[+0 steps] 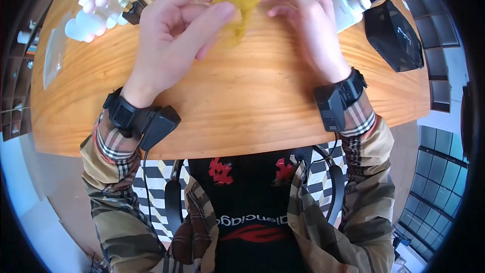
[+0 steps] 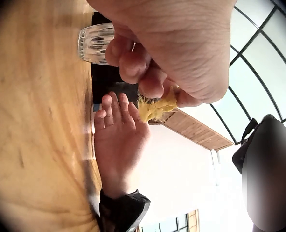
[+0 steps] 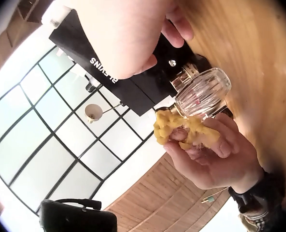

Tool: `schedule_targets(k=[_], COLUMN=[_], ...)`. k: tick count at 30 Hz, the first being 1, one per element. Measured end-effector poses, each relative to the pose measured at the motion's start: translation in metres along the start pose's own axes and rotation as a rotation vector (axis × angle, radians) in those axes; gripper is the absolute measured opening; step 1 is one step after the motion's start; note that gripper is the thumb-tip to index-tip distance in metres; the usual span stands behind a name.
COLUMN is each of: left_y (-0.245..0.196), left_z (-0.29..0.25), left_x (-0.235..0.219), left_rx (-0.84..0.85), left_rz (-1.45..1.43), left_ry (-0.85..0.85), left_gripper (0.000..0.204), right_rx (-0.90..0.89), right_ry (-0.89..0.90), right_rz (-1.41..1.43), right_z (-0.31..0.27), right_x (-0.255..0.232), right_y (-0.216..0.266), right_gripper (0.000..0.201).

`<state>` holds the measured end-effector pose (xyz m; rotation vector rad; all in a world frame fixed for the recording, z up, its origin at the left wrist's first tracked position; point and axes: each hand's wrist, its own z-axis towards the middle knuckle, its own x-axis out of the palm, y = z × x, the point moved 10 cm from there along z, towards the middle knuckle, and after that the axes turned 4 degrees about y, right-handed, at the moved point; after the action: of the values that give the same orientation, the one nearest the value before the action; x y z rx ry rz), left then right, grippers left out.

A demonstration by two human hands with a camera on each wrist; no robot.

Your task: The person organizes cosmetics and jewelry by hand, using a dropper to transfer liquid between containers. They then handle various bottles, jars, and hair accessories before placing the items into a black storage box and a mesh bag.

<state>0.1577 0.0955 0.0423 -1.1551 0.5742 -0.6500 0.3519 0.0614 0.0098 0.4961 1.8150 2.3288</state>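
Observation:
A soft, crumpled yellow piece with bumpy folds hangs over the far middle of the table. My left hand pinches it between thumb and fingers. From the right wrist view, the yellow piece loops around a gap where a fingertip shows. Its edge looks frayed in the left wrist view. To the right, my right hand is held up with loosely bent fingers and nothing in its grasp. Those fingertips point toward the yellow piece, close beside it in the head view.
A ribbed clear glass stands beyond the hands near a black box with white lettering. At right are a white bottle and a black pouch. Small bottles and a clear flat sheet lie at left.

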Motion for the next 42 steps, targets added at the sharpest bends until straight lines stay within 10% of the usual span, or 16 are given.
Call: schedule_targets(k=[42], left_y=[0.011], left_z=[0.001], left_x=[0.008], left_rx=[0.002], left_rz=[0.139], left_ry=[0.048], left_gripper=[0.014], right_rx=[-0.233], right_ry=[-0.242], right_rz=[-0.435], right_z=[0.026], right_x=[-0.054], right_y=[-0.008], right_gripper=[0.067])
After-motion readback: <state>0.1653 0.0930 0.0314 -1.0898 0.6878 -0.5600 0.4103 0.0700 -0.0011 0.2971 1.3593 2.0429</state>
